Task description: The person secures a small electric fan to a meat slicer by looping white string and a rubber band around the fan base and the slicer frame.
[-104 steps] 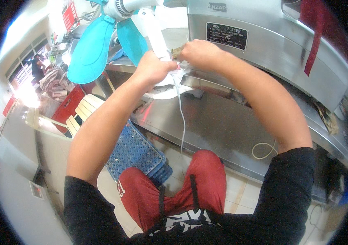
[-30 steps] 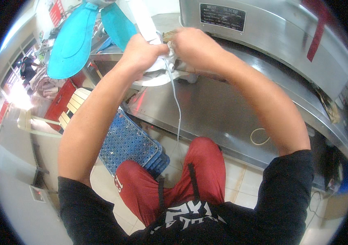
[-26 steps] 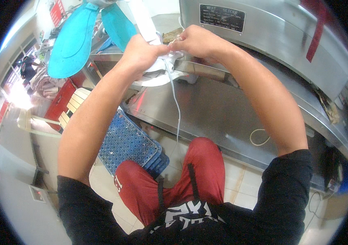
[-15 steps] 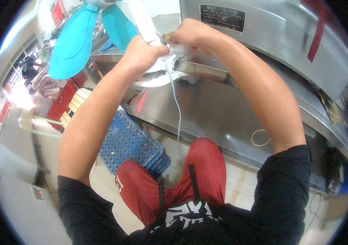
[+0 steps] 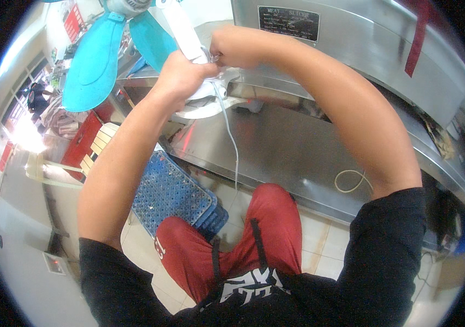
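Up front, turquoise-and-white fan (image 5: 156,41); left fingers (image 5: 205,70) grip its stem (image 5: 180,30), right fingers (image 5: 219,47) curled, hold unclear, now closer to stem than earlier.

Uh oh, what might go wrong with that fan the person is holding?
The fan might tip if the left hand lets go. Its cord hangs loose, so it could get snagged, perhaps on a knee. A blue blade sits close to the left hand, so if it turned, it might bump that hand.
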### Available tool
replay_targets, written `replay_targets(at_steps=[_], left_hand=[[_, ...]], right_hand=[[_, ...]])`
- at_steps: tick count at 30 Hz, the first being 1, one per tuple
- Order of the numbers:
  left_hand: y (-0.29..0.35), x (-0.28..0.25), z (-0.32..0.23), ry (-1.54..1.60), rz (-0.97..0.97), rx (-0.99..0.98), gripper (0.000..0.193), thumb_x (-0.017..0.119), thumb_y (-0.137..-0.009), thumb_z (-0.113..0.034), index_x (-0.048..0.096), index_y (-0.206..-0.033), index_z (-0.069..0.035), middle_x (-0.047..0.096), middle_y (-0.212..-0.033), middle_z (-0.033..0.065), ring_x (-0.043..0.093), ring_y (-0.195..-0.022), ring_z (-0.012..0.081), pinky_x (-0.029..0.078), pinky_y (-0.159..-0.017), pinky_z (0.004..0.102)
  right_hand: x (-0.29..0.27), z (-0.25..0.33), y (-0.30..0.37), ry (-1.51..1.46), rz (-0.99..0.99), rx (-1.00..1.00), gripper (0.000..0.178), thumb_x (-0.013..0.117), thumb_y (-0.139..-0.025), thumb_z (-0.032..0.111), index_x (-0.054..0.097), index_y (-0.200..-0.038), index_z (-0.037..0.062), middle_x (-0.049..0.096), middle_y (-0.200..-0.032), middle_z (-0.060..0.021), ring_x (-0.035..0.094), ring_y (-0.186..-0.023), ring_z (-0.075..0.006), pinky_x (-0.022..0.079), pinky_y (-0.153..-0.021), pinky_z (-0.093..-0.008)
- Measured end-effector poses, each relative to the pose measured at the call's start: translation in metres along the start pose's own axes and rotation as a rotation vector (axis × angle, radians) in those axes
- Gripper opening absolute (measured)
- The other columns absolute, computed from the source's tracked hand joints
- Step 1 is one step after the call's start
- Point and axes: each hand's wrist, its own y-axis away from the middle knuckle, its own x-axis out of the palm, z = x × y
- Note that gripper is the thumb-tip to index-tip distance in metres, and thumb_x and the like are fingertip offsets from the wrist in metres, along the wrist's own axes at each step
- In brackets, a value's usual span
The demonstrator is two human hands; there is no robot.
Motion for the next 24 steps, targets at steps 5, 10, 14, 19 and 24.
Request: replay_targets(at_steps=[5,10,14,19,24], left_hand=[[0.002,-0.005,-0.006,-0.079,0.005,-0.056,0.033,0.074,-0.075,-0.012,0.066,-0.101,0.006,0.070,-0.090,0.0135,0.067,-0.080,0.0202,0.052,-0.074,0.0348],[0.002,-0.002,-0.001,-0.061,-0.027,-0.009,0.031,0.073,-0.074,-0.010,0.068,-0.101,0.004,0.070,-0.091,0.0136,0.067,-0.082,0.0199,0.052,-0.074,0.0332],[-0.003,-0.001,0.006,0.026,-0.015,0.000,0.035,0.071,-0.075,-0.008,0.069,-0.109,0.002,0.071,-0.092,0.0125,0.067,-0.082,0.0192,0.052,-0.075,0.0323],[-0.002,-0.003,0.005,0.052,0.046,-0.038,0.039,0.068,-0.077,-0.008,0.068,-0.116,0.000,0.071,-0.093,0.0115,0.067,-0.083,0.0189,0.053,-0.075,0.0322],[-0.004,0.000,0.011,0.052,0.042,-0.007,0.040,0.068,-0.078,-0.009,0.067,-0.116,0.001,0.071,-0.093,0.0119,0.068,-0.082,0.0186,0.053,-0.074,0.0318]], right_hand=[[0.004,-0.014,0.011,-0.040,0.041,-0.117,0.018,0.063,-0.083,0.013,0.070,-0.088,-0.0026,0.067,-0.083,-0.0234,0.065,-0.077,-0.0382,0.050,-0.074,-0.0454],[-0.016,-0.001,0.023,-0.035,0.055,-0.002,0.027,0.058,-0.089,0.022,0.070,-0.090,-0.0025,0.067,-0.083,-0.0244,0.065,-0.078,-0.0392,0.051,-0.075,-0.0457],[-0.015,0.007,0.040,-0.042,0.098,0.153,0.031,0.059,-0.089,0.026,0.071,-0.094,-0.0014,0.068,-0.085,-0.0258,0.066,-0.079,-0.0380,0.051,-0.075,-0.0454],[-0.016,0.013,0.055,-0.612,0.195,0.540,0.027,0.062,-0.087,0.027,0.075,-0.096,0.0044,0.067,-0.077,-0.0109,0.059,-0.068,-0.0185,0.047,-0.064,-0.0341],[-0.002,0.017,0.043,-0.731,0.105,0.589,0.022,0.062,-0.089,0.023,0.073,-0.092,0.0040,0.065,-0.073,-0.0052,0.056,-0.065,-0.0123,0.043,-0.060,-0.0293]])
